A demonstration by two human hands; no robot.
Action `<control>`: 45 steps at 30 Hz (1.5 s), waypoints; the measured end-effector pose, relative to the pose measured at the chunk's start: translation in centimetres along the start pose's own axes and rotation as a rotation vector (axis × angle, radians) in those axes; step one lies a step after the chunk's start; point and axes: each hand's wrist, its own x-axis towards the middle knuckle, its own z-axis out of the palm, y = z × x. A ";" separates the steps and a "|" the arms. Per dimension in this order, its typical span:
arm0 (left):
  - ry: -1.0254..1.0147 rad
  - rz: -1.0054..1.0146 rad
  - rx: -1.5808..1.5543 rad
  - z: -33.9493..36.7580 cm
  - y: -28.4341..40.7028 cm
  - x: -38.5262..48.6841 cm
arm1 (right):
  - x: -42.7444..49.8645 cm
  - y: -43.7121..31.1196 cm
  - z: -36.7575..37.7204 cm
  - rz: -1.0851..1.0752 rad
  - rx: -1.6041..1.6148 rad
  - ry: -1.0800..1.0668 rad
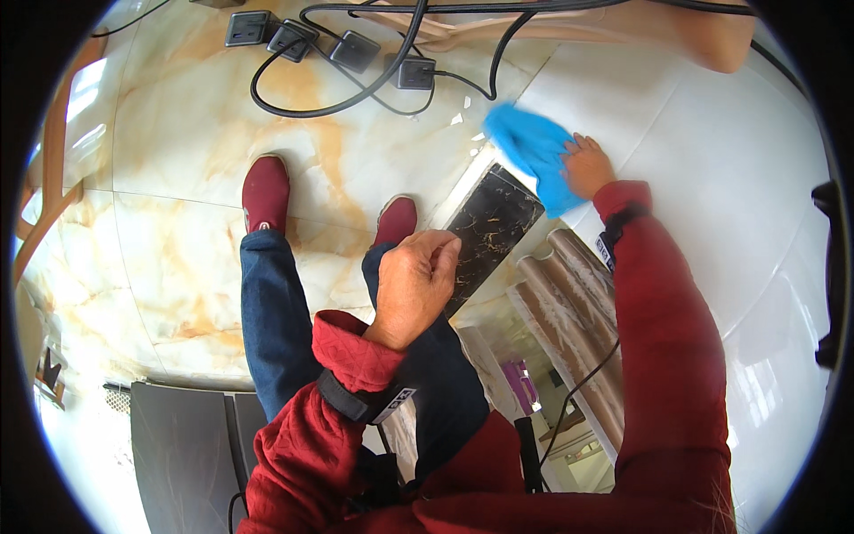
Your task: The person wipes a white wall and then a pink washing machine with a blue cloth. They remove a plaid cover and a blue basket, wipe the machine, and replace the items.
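My right hand (587, 167) presses on a blue cloth (540, 157), which lies against a white tiled surface near the end of a dark, gold-veined stone strip (494, 227). The cloth's far end is blurred. My left hand (420, 280) is raised in front of my body with its fingers curled in, above my thigh and beside the dark strip. No object shows in it, though the inside of the fingers is hidden. Both wrists wear dark straps over red sleeves.
Black cables (333, 112) and several grey plug adapters (415, 72) hang or lie at the top. Brown ribbed moulding (567, 287) stands at the right, a dark grey panel (180, 454) at lower left. Wooden furniture (53, 167) edges the left. My red shoes (267, 190) rest on marbled floor tiles.
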 end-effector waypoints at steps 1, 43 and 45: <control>-0.005 -0.013 0.015 -0.1 0.0 0.0 | -0.1 -0.1 -0.4 -0.012 0.038 0.015; -0.685 0.472 0.386 8.5 30.5 -17.8 | -41.0 1.5 -34.2 0.912 -0.169 0.500; -0.682 0.662 0.333 11.9 34.2 -18.2 | -44.5 2.5 -37.0 0.948 -0.200 0.573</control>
